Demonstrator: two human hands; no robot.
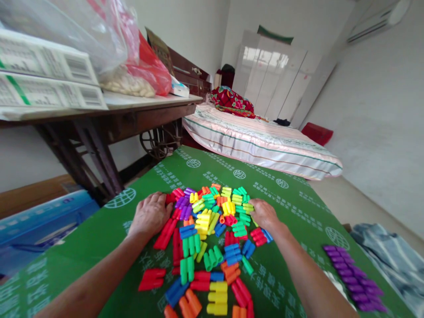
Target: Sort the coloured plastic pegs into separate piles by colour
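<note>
A heap of plastic building pieces (205, 238) in red, yellow, green, blue, orange and purple lies on a green printed table cover (285, 194). My left hand (150, 214) rests palm down at the heap's left edge, its fingers curled onto red pieces (174, 195). At the heap's right edge, my right hand (264, 213) is closed with the knuckles up, among green and yellow pieces; what its fingers hold is hidden. A row of joined purple pieces (354, 278) lies apart at the right, away from both hands.
A wooden sewing-machine table (109, 115) stands at the left, bearing boxes and plastic bags (132, 57). Beyond the green cover is a bed (261, 141) with a striped sheet and a wardrobe (271, 79). A blue box (39, 225) sits low on the left.
</note>
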